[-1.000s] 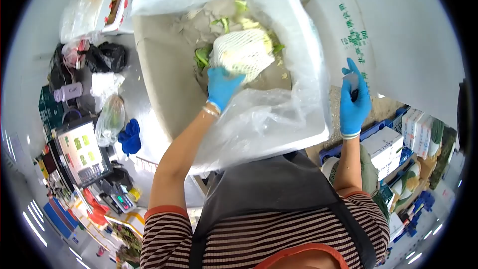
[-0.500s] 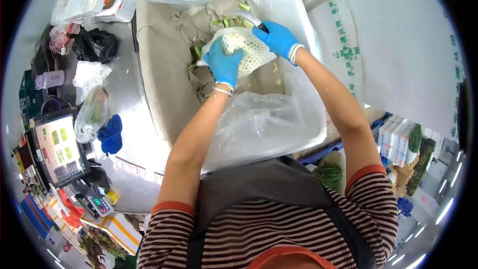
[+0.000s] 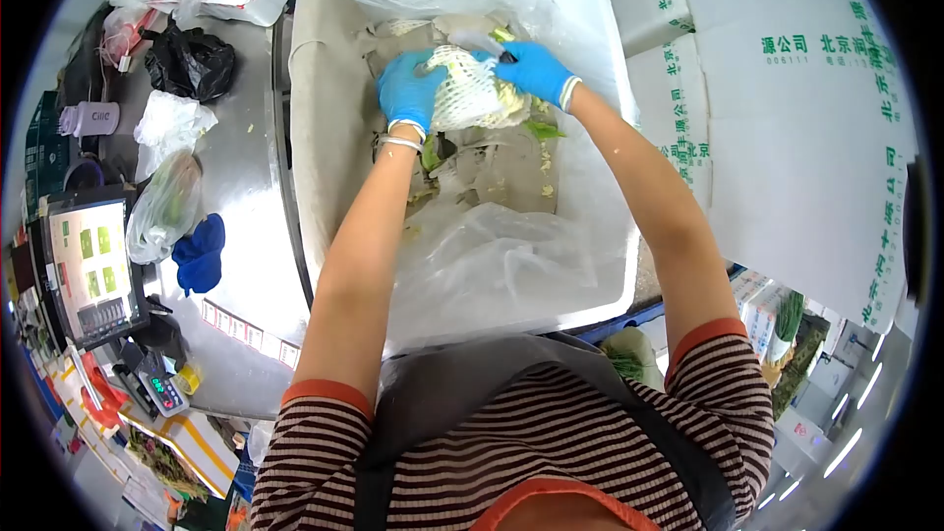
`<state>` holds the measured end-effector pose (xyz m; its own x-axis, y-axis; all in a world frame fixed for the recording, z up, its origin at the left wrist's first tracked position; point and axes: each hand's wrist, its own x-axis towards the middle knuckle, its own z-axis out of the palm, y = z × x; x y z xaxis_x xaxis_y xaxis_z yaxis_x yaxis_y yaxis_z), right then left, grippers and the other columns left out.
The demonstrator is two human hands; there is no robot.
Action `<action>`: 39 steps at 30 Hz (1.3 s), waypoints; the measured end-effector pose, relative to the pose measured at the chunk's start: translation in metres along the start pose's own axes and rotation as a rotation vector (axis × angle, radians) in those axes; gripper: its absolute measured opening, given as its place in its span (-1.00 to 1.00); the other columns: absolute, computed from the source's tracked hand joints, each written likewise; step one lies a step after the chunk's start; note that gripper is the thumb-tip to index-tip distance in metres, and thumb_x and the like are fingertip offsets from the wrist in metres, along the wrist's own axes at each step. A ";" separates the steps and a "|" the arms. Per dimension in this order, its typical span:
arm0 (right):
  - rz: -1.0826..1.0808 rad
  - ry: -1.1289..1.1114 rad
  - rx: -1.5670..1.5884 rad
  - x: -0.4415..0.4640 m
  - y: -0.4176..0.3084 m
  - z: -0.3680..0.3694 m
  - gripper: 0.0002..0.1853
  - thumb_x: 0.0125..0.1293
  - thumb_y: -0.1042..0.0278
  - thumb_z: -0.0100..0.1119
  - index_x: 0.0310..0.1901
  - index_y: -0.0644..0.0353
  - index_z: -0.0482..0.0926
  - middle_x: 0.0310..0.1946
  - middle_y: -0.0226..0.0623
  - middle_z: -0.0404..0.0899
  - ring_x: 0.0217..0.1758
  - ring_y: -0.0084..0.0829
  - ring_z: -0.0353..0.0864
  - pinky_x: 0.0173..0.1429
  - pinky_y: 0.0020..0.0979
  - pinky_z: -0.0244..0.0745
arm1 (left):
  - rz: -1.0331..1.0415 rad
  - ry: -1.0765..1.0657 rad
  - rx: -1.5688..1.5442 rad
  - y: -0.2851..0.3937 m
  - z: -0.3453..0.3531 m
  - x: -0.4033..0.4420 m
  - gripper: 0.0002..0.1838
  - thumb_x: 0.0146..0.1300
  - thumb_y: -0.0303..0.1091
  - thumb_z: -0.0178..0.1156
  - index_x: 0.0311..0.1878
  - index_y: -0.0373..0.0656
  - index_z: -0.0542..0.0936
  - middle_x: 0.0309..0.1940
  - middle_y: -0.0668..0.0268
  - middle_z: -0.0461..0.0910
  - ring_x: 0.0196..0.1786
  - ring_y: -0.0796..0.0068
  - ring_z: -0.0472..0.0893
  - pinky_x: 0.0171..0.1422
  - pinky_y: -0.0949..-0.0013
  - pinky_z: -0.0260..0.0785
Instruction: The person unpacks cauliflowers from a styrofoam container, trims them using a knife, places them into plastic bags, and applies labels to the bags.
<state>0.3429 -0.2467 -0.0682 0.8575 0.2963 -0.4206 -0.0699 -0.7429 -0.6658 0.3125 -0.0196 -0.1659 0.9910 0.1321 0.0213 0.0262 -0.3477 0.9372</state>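
A pale cauliflower in white foam netting (image 3: 470, 93) is held inside a large white box (image 3: 615, 236) lined with grey paper and clear plastic. My left hand (image 3: 410, 90), in a blue glove, grips the netted head at its left side. At its upper right is my right hand (image 3: 536, 72), also gloved in blue and closed around the dark handle of a knife (image 3: 477, 40). The knife's blurred blade points left across the top of the netting. Green leaf scraps (image 3: 543, 129) and small pale crumbs lie on the paper.
Stacked white cartons (image 3: 767, 138) with green print stand right of the box. On the metal counter (image 3: 241, 157) at left are a black bag (image 3: 190, 61), a plastic bag of produce (image 3: 167, 206), a blue cloth (image 3: 200, 254), a screen (image 3: 93, 265) and a scale (image 3: 159, 383).
My right hand has come in from the right with the knife to the netted cauliflower. My left hand has shifted to its left side, and the head is turned and raised slightly.
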 end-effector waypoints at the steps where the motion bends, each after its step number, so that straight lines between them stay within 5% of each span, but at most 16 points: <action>1: -0.019 -0.012 0.025 0.004 -0.017 0.003 -0.62 0.27 0.10 0.26 -0.03 0.22 0.64 -0.38 -0.22 0.65 -0.38 -0.42 0.57 -0.20 -0.37 0.51 | -0.017 0.006 0.063 0.006 -0.009 -0.005 -0.46 0.11 -0.13 0.42 0.13 -0.16 0.61 0.02 0.07 0.61 0.02 0.22 0.59 0.14 0.32 0.42; 2: -0.039 -0.022 0.051 0.008 -0.034 0.005 -0.62 0.28 0.07 0.25 -0.06 0.22 0.65 -0.40 -0.21 0.65 -0.40 -0.40 0.58 -0.20 -0.36 0.50 | -0.371 -0.153 -0.099 0.012 -0.019 -0.007 -0.35 0.18 -0.01 0.36 0.27 -0.18 0.54 0.10 0.11 0.61 0.06 0.29 0.57 0.20 0.36 0.38; 5: -0.234 -0.048 -0.101 0.040 -0.045 0.031 -0.60 0.31 0.00 0.16 -0.09 0.18 0.67 -0.40 -0.12 0.67 -0.36 -0.25 0.62 -0.17 -0.26 0.50 | -0.611 -0.132 -0.678 0.035 -0.025 -0.029 -0.34 0.21 0.02 0.35 0.24 -0.27 0.53 0.05 0.18 0.61 0.04 0.35 0.55 0.21 0.35 0.37; 9: -0.303 -0.089 -0.370 0.054 -0.073 0.043 -0.57 0.33 -0.10 0.08 -0.05 0.07 0.67 -0.28 -0.12 0.70 -0.25 -0.08 0.66 -0.08 -0.14 0.53 | -0.140 -0.049 -0.405 0.014 0.002 -0.051 -0.47 0.22 -0.24 0.34 0.19 -0.32 0.51 0.02 0.24 0.61 0.01 0.41 0.54 0.16 0.32 0.39; 13: -0.454 0.028 -0.517 0.065 -0.062 0.047 -0.57 0.36 -0.13 0.04 0.00 0.01 0.66 -0.21 -0.12 0.70 -0.17 -0.04 0.67 -0.02 -0.11 0.56 | -0.311 0.026 -0.605 0.022 -0.005 -0.049 -0.67 0.20 -0.36 0.29 -0.01 -0.34 0.60 -0.16 0.22 0.66 -0.16 0.47 0.57 -0.01 0.37 0.44; 15: -0.320 0.018 -0.519 0.075 -0.047 0.042 -0.58 0.38 -0.09 0.02 0.04 -0.02 0.65 -0.11 -0.13 0.70 -0.09 -0.05 0.67 0.02 -0.13 0.56 | -0.368 0.037 -0.536 0.004 -0.008 -0.039 -0.77 0.25 -0.37 0.21 -0.15 -0.35 0.66 -0.36 0.21 0.67 -0.27 0.45 0.58 -0.11 0.34 0.44; 17: -0.269 0.081 -0.442 0.094 -0.011 0.044 -0.59 0.38 -0.07 0.01 0.05 -0.03 0.65 -0.07 -0.13 0.69 -0.05 -0.05 0.67 0.05 -0.14 0.56 | -0.199 0.030 -0.309 0.009 0.000 -0.037 -0.68 0.27 -0.39 0.17 0.05 -0.28 0.64 -0.18 0.08 0.65 -0.20 0.37 0.58 -0.04 0.34 0.44; 18: -0.025 0.051 -0.508 0.097 -0.005 0.040 -0.61 0.38 -0.03 0.01 0.08 -0.05 0.64 0.00 -0.13 0.67 -0.02 -0.07 0.67 0.09 -0.14 0.55 | -0.134 0.041 -0.317 0.020 0.004 -0.041 -0.65 0.28 -0.37 0.17 0.11 -0.23 0.61 -0.09 0.04 0.61 -0.13 0.31 0.57 0.02 0.31 0.43; 20: 0.007 0.132 -0.520 0.110 0.031 0.050 -0.62 0.38 -0.01 0.01 0.07 -0.04 0.64 0.00 -0.13 0.67 -0.02 -0.07 0.67 0.09 -0.12 0.55 | 0.016 0.075 -0.327 0.045 0.001 -0.043 -0.56 0.29 -0.32 0.17 0.24 -0.14 0.56 0.08 -0.04 0.53 0.02 0.18 0.55 0.13 0.24 0.41; 23: 0.003 0.156 -0.521 0.104 0.040 0.058 -0.62 0.39 -0.02 0.00 0.03 0.02 0.64 -0.02 -0.12 0.66 -0.02 -0.07 0.67 0.08 -0.11 0.55 | 0.225 -0.133 0.259 0.027 -0.002 -0.059 -0.43 0.32 -0.22 0.18 0.40 -0.03 0.42 0.27 -0.09 0.35 0.23 -0.01 0.42 0.31 0.08 0.30; 24: 0.023 0.157 -0.525 0.102 0.035 0.057 -0.61 0.40 -0.02 0.00 0.02 0.03 0.64 -0.03 -0.12 0.67 -0.02 -0.07 0.67 0.08 -0.11 0.55 | 0.231 -0.134 0.264 0.028 0.000 -0.064 -0.40 0.33 -0.12 0.18 0.42 -0.03 0.39 0.29 -0.15 0.31 0.31 -0.15 0.33 0.39 -0.03 0.20; 27: 0.019 0.198 -0.546 0.100 0.037 0.053 -0.60 0.41 -0.05 0.00 0.00 0.06 0.64 -0.08 -0.10 0.68 -0.04 -0.06 0.68 0.06 -0.11 0.56 | 0.308 -0.058 0.244 0.030 0.004 -0.058 -0.40 0.35 -0.14 0.15 0.44 -0.01 0.35 0.34 -0.18 0.24 0.36 -0.15 0.28 0.44 0.04 0.16; 32: 0.095 0.241 -0.561 0.085 0.027 0.038 -0.63 0.40 0.02 0.04 -0.05 0.12 0.65 -0.16 -0.06 0.69 -0.09 -0.08 0.68 0.01 -0.12 0.58 | 0.026 -0.179 0.440 0.073 0.010 -0.061 0.34 -0.34 0.30 0.56 0.54 0.02 0.11 0.50 -0.08 0.07 0.52 -0.14 0.08 0.44 -0.37 -0.10; 39: -0.011 0.404 -0.654 0.030 0.021 0.014 -0.79 0.35 0.33 0.06 -0.11 0.20 0.62 -0.07 0.00 0.61 -0.18 0.02 0.68 -0.07 -0.09 0.62 | -0.218 -0.272 0.488 0.069 0.030 0.014 0.48 -0.46 0.44 0.53 0.54 -0.08 0.07 0.49 -0.02 0.15 0.50 -0.04 0.21 0.43 -0.39 -0.01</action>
<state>0.3598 -0.2455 -0.1034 0.9847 0.1571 -0.0749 0.1479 -0.9822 -0.1159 0.3319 -0.0699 -0.1119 0.9524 0.0285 -0.3036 0.2262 -0.7337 0.6407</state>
